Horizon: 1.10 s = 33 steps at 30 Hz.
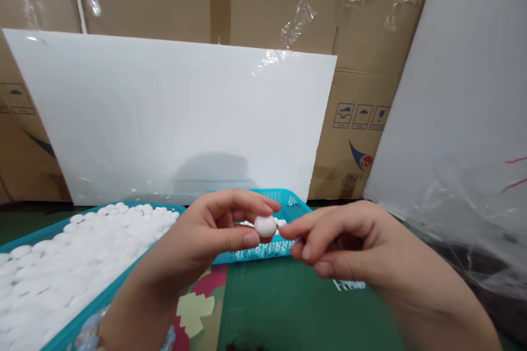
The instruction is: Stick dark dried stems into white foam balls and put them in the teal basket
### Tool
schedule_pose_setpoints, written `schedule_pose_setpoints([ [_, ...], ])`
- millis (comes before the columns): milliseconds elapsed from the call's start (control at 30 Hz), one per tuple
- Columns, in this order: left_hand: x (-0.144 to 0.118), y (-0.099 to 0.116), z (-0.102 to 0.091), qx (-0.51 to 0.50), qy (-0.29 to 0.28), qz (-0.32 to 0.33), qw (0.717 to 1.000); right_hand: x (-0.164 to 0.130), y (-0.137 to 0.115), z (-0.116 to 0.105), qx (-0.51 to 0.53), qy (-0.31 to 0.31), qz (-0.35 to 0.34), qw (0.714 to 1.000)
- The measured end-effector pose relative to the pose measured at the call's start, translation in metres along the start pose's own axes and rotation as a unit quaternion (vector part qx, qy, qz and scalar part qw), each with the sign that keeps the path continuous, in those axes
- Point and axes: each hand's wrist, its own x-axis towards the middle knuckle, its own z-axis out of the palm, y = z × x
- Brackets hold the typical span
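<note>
A small white ball (265,226) is pinched between the thumb and fingers of my left hand (222,222), in front of the blue basket. My right hand (354,241) is close by on the right. Its index finger points at the ball's right side, and I cannot tell whether the tip touches it. The other fingers are curled in near the thumb, and whatever may be in them is hidden. A bracelet of pale beads (91,329) circles my left wrist. Behind the hands, the blue perforated basket (294,203) contains some white pieces, partly covered by my fingers.
On the left, a large blue tray (102,290) is full of white balls (61,279). The table (272,307) is green, with a patterned sheet (201,307) on it. A white board (185,109) leans against cardboard boxes (164,0). Clear plastic film (457,230) hangs at the right.
</note>
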Motion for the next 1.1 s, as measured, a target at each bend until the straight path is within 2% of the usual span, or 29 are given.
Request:
schedule_pose_setpoints([
  [200,0.004,0.001,0.003,0.007,0.011,-0.018,1.0,0.001,0.002,0.0,-0.073,0.063,-0.054,0.994],
  [333,0.003,0.002,0.004,0.005,0.005,-0.015,1.0,0.002,0.007,0.006,-0.005,0.053,-0.094,0.994],
  [433,0.003,0.002,0.005,-0.002,-0.002,-0.023,1.0,0.004,0.011,0.012,0.041,0.069,-0.106,0.991],
  [567,0.004,0.002,0.006,-0.01,-0.018,-0.027,0.999,0.008,0.014,0.018,0.064,0.094,-0.124,0.986],
  [700,0.003,0.002,0.006,-0.022,-0.029,-0.025,0.999,0.01,0.015,0.02,0.092,0.092,-0.135,0.982],
  [1100,0.001,0.003,0.005,0.0,-0.024,-0.006,1.0,0.008,0.019,0.022,0.13,0.098,-0.144,0.976],
])
